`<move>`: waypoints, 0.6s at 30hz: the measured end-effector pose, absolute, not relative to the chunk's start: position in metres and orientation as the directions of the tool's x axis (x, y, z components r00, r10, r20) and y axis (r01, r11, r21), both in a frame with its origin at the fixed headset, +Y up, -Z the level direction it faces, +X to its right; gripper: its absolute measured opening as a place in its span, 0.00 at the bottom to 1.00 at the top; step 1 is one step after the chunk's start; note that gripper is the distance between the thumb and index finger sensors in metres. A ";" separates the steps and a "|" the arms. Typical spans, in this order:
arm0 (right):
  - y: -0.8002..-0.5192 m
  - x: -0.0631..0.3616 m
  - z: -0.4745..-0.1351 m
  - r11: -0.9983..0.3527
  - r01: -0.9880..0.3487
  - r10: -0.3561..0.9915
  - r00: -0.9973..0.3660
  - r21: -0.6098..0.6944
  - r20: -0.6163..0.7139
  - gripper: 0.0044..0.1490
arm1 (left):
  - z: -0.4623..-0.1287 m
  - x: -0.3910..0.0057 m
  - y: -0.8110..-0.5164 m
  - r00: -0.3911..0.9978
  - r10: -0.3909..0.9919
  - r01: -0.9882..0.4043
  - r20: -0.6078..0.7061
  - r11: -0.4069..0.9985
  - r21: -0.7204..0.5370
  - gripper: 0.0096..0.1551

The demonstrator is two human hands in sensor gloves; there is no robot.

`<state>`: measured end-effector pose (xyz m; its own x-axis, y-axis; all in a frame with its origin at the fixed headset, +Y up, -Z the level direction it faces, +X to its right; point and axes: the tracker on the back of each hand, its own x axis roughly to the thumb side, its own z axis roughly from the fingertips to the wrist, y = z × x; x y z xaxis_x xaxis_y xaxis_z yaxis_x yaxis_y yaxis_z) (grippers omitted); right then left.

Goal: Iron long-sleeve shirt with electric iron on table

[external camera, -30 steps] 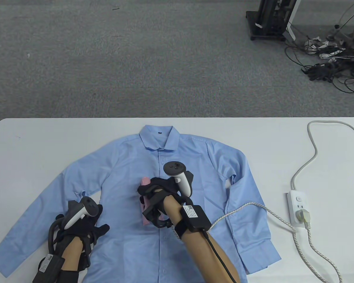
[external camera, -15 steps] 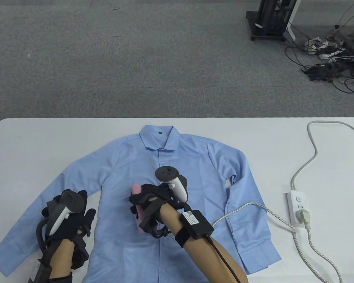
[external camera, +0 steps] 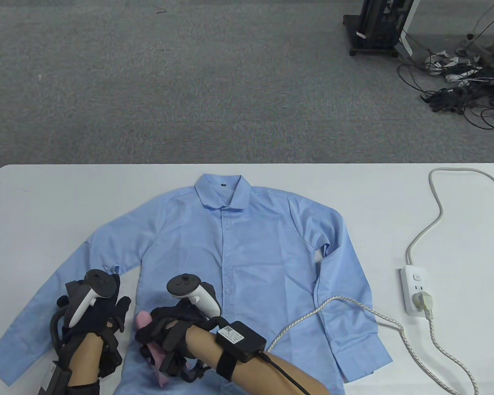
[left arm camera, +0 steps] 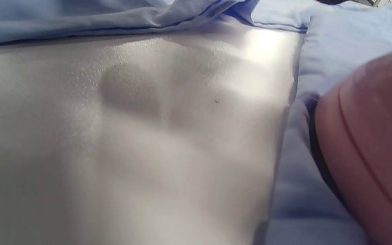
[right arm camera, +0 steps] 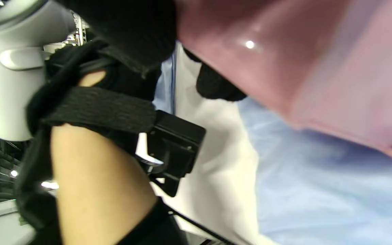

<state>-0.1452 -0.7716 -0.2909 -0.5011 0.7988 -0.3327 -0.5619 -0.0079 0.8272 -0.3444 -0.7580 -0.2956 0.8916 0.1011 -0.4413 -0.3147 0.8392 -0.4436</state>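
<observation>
A light blue long-sleeve shirt [external camera: 247, 247] lies flat, buttoned, collar toward the far edge of the white table [external camera: 45, 197]. My right hand [external camera: 158, 339] grips the handle of a pink electric iron [external camera: 143, 319], which rests on the shirt's front panel near the hem, left of the button line. My left hand [external camera: 107, 310] lies with fingers spread on the sleeve beside the body panel, just left of the iron. In the right wrist view the iron [right arm camera: 301, 68] fills the top right above blue cloth [right arm camera: 318, 190]. The left wrist view shows the iron [left arm camera: 369, 143] beside bare table [left arm camera: 131, 136].
The iron's braided cord [external camera: 313, 314] crosses the shirt's right sleeve to a white power strip [external camera: 415, 290] near the table's right edge, whose grey cable [external camera: 436, 205] loops to the far right corner. Beyond the table are carpet, a black stand [external camera: 374, 29] and tangled cables.
My right hand has drawn the iron from mid-chest down and to the left, toward the near hem. My left hand shifted left onto the sleeve, then stayed there.
</observation>
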 end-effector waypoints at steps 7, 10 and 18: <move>-0.772 -0.137 -0.290 -0.012 -0.631 0.800 -0.472 0.776 -0.372 0.43 | -0.303 -0.333 -0.781 0.925 0.047 -0.265 -0.377 0.790 -0.552 0.46; -0.772 -0.134 -0.288 -0.033 -0.650 0.806 -0.466 0.759 -0.365 0.43 | -0.303 -0.335 -0.782 0.920 0.070 -0.279 -0.387 0.809 -0.517 0.47; -0.774 -0.122 -0.291 -0.013 -0.711 0.811 -0.420 0.704 -0.408 0.43 | -0.302 -0.326 -0.791 0.938 -0.023 -0.199 -0.345 0.781 -0.592 0.50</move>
